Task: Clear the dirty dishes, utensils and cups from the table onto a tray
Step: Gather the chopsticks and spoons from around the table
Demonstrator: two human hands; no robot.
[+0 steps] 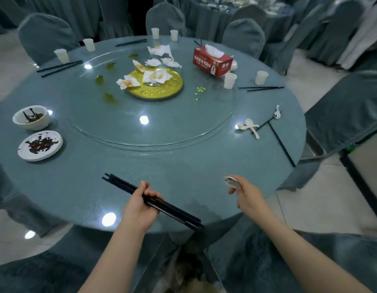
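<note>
My left hand (141, 205) grips a bundle of black chopsticks (119, 183) over the near edge of the round table (172, 166). My right hand (247, 196) holds a white spoon (231, 181) at its fingertips. At the left stand a dirty white bowl (31, 117) and a stained plate (40, 145). Two white spoons (250, 126) (277, 114) and black chopsticks (280, 142) lie at the right. White cups (229, 80) (261, 77) (62, 55) ring the far edge, with more chopstick pairs (59, 68) (261, 88). No tray is in view.
A glass turntable (145, 132) carries a gold dish (162, 89) with crumpled napkins (153, 76), a red tissue box (213, 62) and food scraps. Covered chairs (43, 34) (243, 34) surround the table; another chair (344, 111) stands at the right.
</note>
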